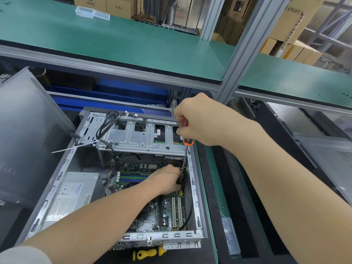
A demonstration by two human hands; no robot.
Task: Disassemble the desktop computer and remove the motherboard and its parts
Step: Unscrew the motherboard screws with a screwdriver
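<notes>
An open desktop case (197, 206) lies on its side before me, with the green motherboard (152, 220) at its bottom. My right hand (194, 121) grips an orange-and-black screwdriver (187, 141) upright; its shaft runs down along the case's right wall. My left hand (167, 180) reaches inside and holds a bundle of black cables next to the shaft's tip. The tip itself is hidden behind my fingers. A silver drive cage (141, 138) spans the case's far end, and a grey power supply (76, 191) sits at the left.
The removed side panel (28, 130) leans at the left. A yellow-and-black screwdriver (146, 253) lies in front of the case. A green shelf (114, 40) hangs above, carried by an aluminium post (242, 50). Clear plastic boxes (91, 13) sit on the shelf.
</notes>
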